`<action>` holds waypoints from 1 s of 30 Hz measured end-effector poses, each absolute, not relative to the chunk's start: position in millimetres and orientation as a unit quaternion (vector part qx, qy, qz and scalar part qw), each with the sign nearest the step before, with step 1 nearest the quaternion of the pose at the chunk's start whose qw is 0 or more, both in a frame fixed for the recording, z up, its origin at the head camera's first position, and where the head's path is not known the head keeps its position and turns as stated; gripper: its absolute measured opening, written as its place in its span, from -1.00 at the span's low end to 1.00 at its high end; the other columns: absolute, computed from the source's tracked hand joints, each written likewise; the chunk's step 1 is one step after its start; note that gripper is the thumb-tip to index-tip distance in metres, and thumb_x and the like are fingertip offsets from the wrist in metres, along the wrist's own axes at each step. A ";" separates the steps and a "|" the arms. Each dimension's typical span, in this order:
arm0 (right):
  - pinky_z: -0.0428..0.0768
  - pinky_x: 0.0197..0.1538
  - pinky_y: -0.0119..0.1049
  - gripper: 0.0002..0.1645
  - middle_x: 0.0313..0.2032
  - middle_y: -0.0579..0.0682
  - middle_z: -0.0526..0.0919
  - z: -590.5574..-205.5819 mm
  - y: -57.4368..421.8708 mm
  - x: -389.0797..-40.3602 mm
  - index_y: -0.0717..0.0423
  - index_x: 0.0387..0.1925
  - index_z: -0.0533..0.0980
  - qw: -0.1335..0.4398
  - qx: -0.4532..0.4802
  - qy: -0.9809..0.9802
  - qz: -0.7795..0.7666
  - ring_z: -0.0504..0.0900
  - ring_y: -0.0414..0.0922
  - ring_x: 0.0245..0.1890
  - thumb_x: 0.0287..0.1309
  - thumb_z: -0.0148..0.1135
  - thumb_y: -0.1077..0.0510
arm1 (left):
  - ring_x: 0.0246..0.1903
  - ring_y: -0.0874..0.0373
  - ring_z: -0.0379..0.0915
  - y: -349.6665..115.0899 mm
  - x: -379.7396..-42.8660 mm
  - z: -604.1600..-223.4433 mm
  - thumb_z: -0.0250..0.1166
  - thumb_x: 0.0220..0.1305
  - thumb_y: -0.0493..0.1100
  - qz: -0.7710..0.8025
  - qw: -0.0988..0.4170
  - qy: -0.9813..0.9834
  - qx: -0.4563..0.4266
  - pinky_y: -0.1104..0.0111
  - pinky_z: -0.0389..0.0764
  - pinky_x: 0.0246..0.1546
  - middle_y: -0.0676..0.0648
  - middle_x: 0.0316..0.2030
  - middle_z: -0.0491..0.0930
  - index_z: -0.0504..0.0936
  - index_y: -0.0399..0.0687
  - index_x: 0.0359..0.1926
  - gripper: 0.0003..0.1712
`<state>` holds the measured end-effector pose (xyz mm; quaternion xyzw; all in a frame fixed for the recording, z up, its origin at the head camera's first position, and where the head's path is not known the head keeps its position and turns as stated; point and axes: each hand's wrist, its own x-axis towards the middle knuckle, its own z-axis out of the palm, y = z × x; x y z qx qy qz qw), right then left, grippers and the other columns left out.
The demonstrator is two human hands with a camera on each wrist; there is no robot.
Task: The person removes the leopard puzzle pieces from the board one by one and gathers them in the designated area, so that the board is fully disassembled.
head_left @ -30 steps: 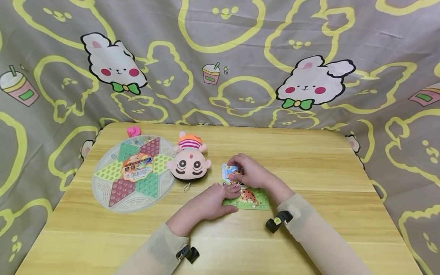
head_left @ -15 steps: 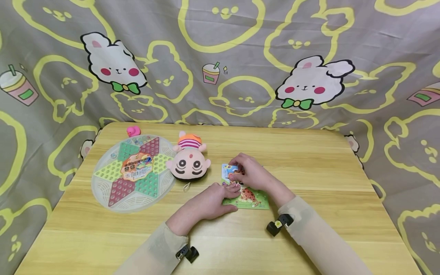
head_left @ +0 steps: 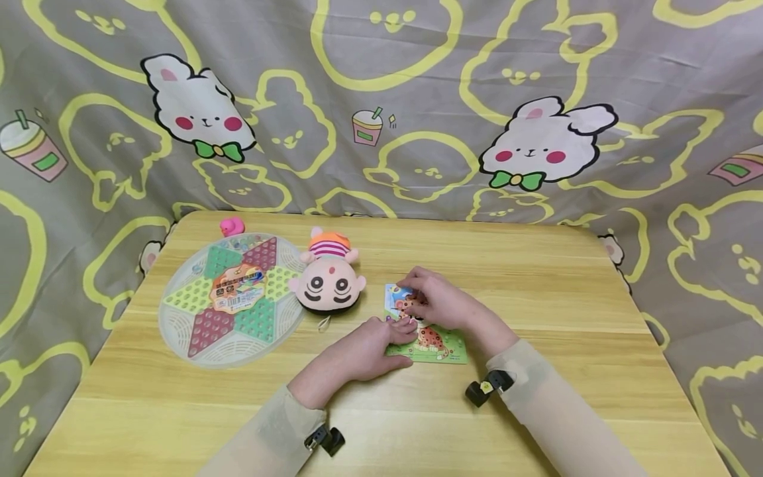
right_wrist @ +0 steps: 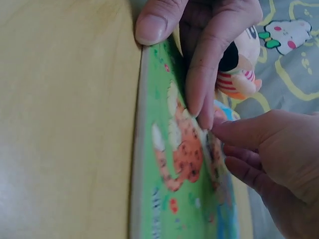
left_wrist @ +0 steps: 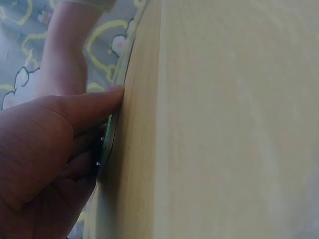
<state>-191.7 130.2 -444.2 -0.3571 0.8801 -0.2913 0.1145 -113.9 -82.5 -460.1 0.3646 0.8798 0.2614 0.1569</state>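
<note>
A thin picture board [head_left: 451,351] with a spotted leopard on green grass lies right of the table's middle. My left hand [head_left: 372,348] rests on its left side with fingers extended over the picture; the thumb lies along the near edge, which shows side-on in the left wrist view. My right hand [head_left: 440,299] arches over the upper part, thumb and fingers apart, fingertips at the leopard's head. In the right wrist view the leopard's body [right_wrist: 187,149] is uncovered, and both hands' fingertips nearly meet. Palm and fingers hide part of the board.
A round Chinese checkers board [head_left: 205,348] lies at left, with a plush doll [head_left: 330,285] against its right side. Behind it stands a pink rubber duck [head_left: 232,227]. A patterned curtain [head_left: 429,99] borders the wooden table [head_left: 524,265] at the back.
My right hand has shifted slightly to the right and its fingers have spread a little, uncovering more of the leopard's head. My left hand stays where it was.
</note>
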 end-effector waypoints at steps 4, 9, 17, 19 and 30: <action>0.65 -0.11 -0.27 -0.41 0.01 0.05 0.63 -435.9 127.5 -192.8 0.35 0.32 0.55 0.114 -0.371 0.886 -0.255 0.59 -0.12 -0.17 0.30 0.45 0.26 | 0.48 0.18 0.26 -82.4 -114.1 -459.8 0.41 0.46 0.03 0.264 0.156 0.879 0.366 0.09 0.18 0.55 0.01 0.47 0.40 0.58 -0.09 0.41 -0.39; 0.65 -0.11 -0.25 -0.38 -0.01 0.06 0.65 -431.1 122.9 -194.8 0.37 0.30 0.56 0.129 -0.373 0.887 -0.239 0.59 -0.12 -0.18 0.20 0.44 0.31 | 0.48 0.17 0.26 -82.7 -114.0 -459.9 0.42 0.45 0.01 0.273 0.153 0.877 0.365 0.13 0.19 0.54 0.01 0.45 0.43 0.59 -0.10 0.40 -0.40; 0.65 -0.19 -0.30 -0.35 -0.04 0.00 0.60 -438.6 124.7 -200.5 0.33 0.23 0.62 0.115 -0.383 0.878 -0.263 0.58 -0.13 -0.21 0.02 0.46 0.32 | 0.48 0.18 0.26 -82.7 -113.9 -460.7 0.42 0.44 0.01 0.275 0.156 0.877 0.363 0.15 0.19 0.54 0.02 0.45 0.43 0.59 -0.09 0.40 -0.40; 0.64 -0.24 -0.32 -0.35 -0.06 -0.03 0.56 -442.2 127.3 -202.0 0.31 0.23 0.63 0.106 -0.381 0.877 -0.272 0.56 -0.15 -0.23 0.01 0.46 0.31 | 0.48 0.18 0.25 -82.3 -114.3 -460.9 0.42 0.45 0.01 0.276 0.158 0.876 0.363 0.16 0.19 0.54 0.01 0.45 0.42 0.59 -0.10 0.40 -0.40; 0.70 -0.23 -0.30 -0.41 -0.12 -0.08 0.61 -441.9 141.9 -202.5 0.28 0.17 0.68 0.085 -0.376 0.864 -0.323 0.63 -0.12 -0.23 0.05 0.51 0.22 | 0.48 0.16 0.26 -83.1 -115.0 -461.5 0.41 0.45 0.01 0.278 0.160 0.875 0.363 0.18 0.19 0.54 0.01 0.46 0.42 0.59 -0.10 0.40 -0.40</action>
